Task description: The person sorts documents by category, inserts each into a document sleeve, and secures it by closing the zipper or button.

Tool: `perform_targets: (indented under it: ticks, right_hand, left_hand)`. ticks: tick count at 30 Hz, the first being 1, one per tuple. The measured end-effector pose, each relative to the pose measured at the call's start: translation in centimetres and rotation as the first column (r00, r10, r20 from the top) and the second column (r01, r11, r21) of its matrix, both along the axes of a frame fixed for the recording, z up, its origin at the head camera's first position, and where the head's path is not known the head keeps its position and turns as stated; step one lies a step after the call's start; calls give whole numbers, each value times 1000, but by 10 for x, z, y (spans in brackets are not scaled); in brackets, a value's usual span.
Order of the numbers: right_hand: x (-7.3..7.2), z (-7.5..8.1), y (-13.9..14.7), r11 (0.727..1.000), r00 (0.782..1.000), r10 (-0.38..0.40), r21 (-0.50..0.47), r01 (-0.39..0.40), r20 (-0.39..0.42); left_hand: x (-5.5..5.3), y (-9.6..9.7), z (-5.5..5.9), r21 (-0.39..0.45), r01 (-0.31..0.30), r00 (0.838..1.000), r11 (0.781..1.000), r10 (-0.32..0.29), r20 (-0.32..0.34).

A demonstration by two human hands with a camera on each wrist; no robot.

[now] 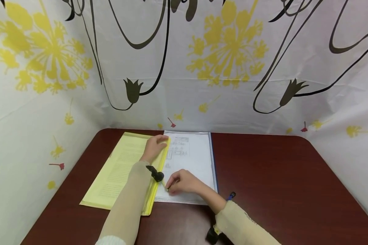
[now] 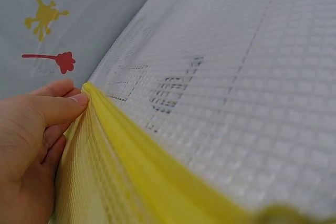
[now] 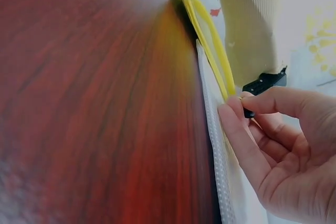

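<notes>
A yellow mesh zip pouch (image 1: 119,170) with printed sheets inside lies at the left of the table, its right edge over a clear mesh pouch (image 1: 199,163) with a blue edge. My left hand (image 1: 154,148) pinches the far right corner of the yellow pouch between thumb and fingers, also seen in the left wrist view. Nearer to me, my right hand (image 1: 184,182) pinches the zipper pull at the yellow zip edge (image 3: 224,72), above the clear pouch. The fingertips mostly hide the pull. Toward the near corner, the yellow edge parts into two strips in the right wrist view.
Both pouches lie on a dark red-brown table (image 1: 263,170) with rounded far corners. A white curtain (image 1: 178,61) with flower prints hangs behind and at both sides. Black wrist cameras (image 1: 157,175) are strapped over the beige sleeves; the left one hangs close over the yellow edge.
</notes>
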State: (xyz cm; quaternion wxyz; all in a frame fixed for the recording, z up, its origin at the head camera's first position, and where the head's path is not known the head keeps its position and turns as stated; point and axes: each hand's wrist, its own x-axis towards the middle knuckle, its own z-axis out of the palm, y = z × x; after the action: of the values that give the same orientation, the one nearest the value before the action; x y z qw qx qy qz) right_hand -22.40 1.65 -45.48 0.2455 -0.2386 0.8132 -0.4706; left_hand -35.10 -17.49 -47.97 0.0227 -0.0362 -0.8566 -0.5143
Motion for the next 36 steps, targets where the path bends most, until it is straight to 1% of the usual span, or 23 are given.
perform_targets:
  ticks: [5,9,13,15,19,21,24,26,28,31,36]
  right_hand:
    - [5,4,0,998,997,48,-39,-46,54]
    - [11,6,-3,996,994,73,-53,-69,86]
    - [17,9,-8,992,985,103,-87,-91,138]
    - [19,9,-11,992,984,105,-92,-92,145]
    - [23,11,-13,992,985,103,-82,-92,137]
    - [24,13,-14,990,983,120,-90,-108,141]
    - [28,16,-18,984,975,155,-109,-138,160]
    - [30,18,-21,982,971,165,-125,-144,175]
    - [33,20,-25,980,965,173,-134,-149,195]
    - [36,22,-30,977,957,190,-143,-161,221]
    - [41,20,-37,971,947,217,-148,-185,239]
  left_hand:
    - [0,0,1,-1,-2,1000,1000,2,2]
    - [-2,-1,-2,-7,10,1000,1000,-10,-8]
    - [-4,-4,-5,-27,3,1000,1000,-3,-27]
    - [-5,-5,-5,-43,9,999,999,-10,-35]
    - [-5,-7,-3,-46,27,999,999,-29,-32]
    - [-5,-8,-1,-49,24,999,999,-25,-33]
    - [-6,-10,-2,-59,20,999,998,-23,-42]
    - [-8,-13,-3,-61,24,999,998,-27,-46]
    - [-9,-15,-3,-48,35,999,998,-37,-39]
    - [-9,-20,-1,-27,32,999,999,-33,-23]
    - [-10,-28,2,-34,39,999,999,-39,-4]
